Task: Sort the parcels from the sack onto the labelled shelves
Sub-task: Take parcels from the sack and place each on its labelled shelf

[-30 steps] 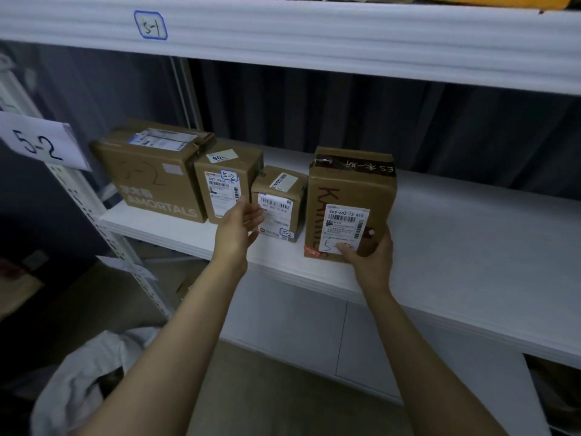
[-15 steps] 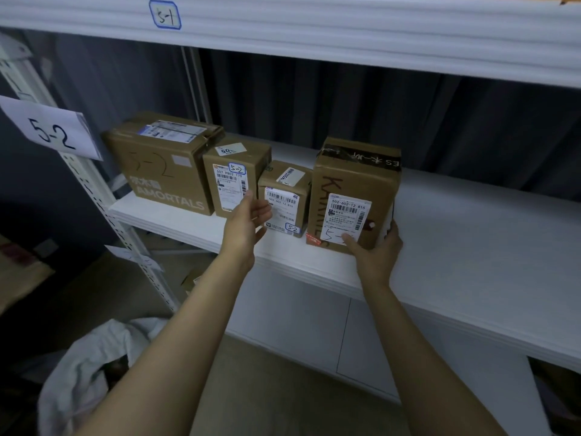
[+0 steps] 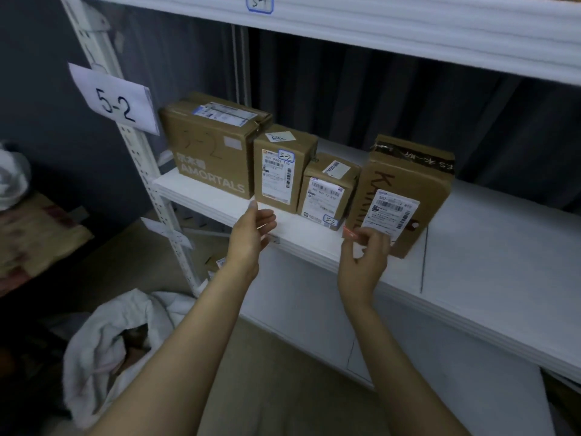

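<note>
Several brown cardboard parcels stand in a row on the white shelf marked by the paper tag "5-2": a large AMORTALS box, a medium box, a small box and a tall box with a white address label. My left hand hovers open just in front of the shelf edge, below the medium box, holding nothing. My right hand is at the tall box's lower front, fingers loosely curled and apart from it. The white sack lies open on the floor at lower left.
The upper shelf carries a "5-1" mark. A white perforated upright stands left of the parcels. The shelf stretches bare to the right of the tall box. A low surface with a white bundle sits at far left.
Both hands have drawn back from the parcels toward me; my right hand let go of the tall box, which stays upright. The view shifted, so the shelf now sits further right.
</note>
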